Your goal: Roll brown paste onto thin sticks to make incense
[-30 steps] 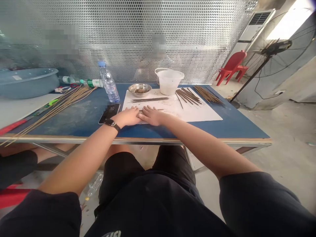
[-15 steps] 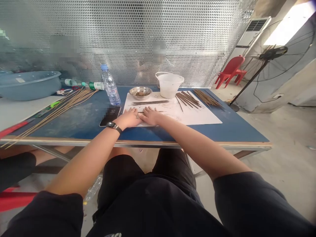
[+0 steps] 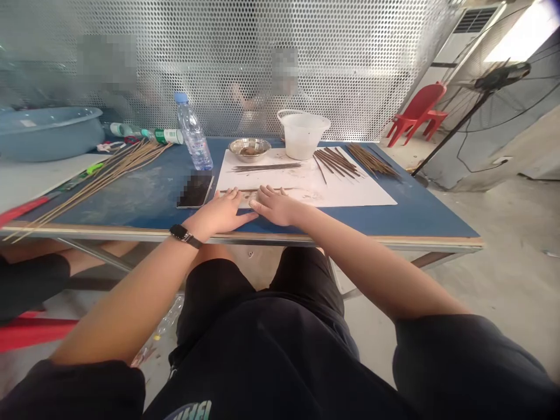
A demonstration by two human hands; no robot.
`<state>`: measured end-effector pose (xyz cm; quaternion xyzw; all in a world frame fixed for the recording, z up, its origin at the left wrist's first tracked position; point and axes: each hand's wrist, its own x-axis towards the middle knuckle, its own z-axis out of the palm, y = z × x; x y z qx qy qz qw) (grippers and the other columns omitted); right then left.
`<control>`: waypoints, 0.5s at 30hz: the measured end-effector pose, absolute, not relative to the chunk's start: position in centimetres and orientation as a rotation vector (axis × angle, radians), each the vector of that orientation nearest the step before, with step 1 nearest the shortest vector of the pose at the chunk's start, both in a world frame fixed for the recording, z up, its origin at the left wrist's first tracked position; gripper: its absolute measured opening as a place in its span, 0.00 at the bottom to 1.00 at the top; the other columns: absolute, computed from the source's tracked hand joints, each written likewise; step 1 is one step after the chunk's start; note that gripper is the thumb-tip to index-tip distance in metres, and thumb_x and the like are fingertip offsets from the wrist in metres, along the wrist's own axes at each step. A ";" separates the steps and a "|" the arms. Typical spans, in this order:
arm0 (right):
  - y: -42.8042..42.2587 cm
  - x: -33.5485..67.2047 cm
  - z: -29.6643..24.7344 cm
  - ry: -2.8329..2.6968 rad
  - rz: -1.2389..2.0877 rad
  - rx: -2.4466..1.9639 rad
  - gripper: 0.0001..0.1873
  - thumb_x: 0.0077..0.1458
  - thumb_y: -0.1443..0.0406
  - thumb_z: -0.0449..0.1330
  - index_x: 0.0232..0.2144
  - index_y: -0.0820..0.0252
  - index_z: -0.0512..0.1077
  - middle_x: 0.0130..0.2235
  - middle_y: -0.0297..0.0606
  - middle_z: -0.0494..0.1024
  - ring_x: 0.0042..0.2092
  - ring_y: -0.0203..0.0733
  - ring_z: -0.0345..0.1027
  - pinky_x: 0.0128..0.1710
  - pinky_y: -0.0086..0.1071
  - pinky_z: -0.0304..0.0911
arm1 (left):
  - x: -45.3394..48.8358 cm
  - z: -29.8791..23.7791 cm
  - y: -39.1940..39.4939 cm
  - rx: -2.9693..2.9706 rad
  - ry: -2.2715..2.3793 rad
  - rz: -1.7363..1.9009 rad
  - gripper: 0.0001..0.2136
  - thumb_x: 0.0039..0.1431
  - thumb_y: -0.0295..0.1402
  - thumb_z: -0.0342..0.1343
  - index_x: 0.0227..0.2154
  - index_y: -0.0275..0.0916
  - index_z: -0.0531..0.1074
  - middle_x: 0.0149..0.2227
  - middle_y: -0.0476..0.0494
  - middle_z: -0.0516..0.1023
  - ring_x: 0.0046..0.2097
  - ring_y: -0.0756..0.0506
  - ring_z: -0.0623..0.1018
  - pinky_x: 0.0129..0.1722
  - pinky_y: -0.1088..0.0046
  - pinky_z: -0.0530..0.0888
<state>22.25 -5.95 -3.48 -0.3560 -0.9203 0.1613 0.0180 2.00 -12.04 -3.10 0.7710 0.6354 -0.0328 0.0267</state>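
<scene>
A thin brown stick lies crosswise on a white sheet, partly hidden under my fingers. My left hand, with a watch on its wrist, lies flat, fingertips at the stick's left part. Beside it, my right hand rests palm down, fingers stretched over the stick's right part. The two thumbs point toward each other near the sheet's front edge. Just beyond lies a small row of dark thin sticks. Farther right on the sheet, several thicker brown sticks are fanned out.
A metal bowl with a brown lump and a white bucket stand behind. Left are a phone, a water bottle, long bare sticks and a blue basin. Another bundle lies right. A co-worker's leg shows left.
Both hands have slid toward me, to the sheet's front edge, and have come slightly apart. More of the stick shows between them. The view has tilted down a little.
</scene>
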 end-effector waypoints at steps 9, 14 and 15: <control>-0.5 19.0 -2.6 -2.941 0.343 -1.230 0.38 0.74 0.49 0.37 0.75 0.66 0.55 0.77 0.58 0.50 0.78 0.65 0.36 0.73 0.66 0.38 | 1.1 -2.0 -6.5 2.220 2.071 -0.187 0.47 0.69 0.60 0.37 0.76 0.25 0.47 0.77 0.24 0.48 0.78 0.30 0.51 0.75 0.50 0.46; -0.2 18.8 -2.2 -2.992 0.184 -1.111 0.33 0.75 0.53 0.39 0.74 0.57 0.58 0.74 0.57 0.60 0.76 0.68 0.46 0.69 0.72 0.44 | 2.1 -1.8 -5.7 2.378 1.861 -0.025 0.41 0.67 0.58 0.46 0.77 0.46 0.51 0.78 0.41 0.54 0.77 0.32 0.55 0.74 0.53 0.53; -0.5 18.9 -2.4 -2.998 0.164 -1.087 0.33 0.75 0.53 0.40 0.74 0.57 0.57 0.74 0.58 0.60 0.75 0.68 0.47 0.69 0.72 0.45 | 2.4 -1.8 -6.1 2.377 1.835 -0.014 0.40 0.67 0.58 0.46 0.77 0.48 0.51 0.78 0.43 0.54 0.77 0.32 0.55 0.73 0.54 0.53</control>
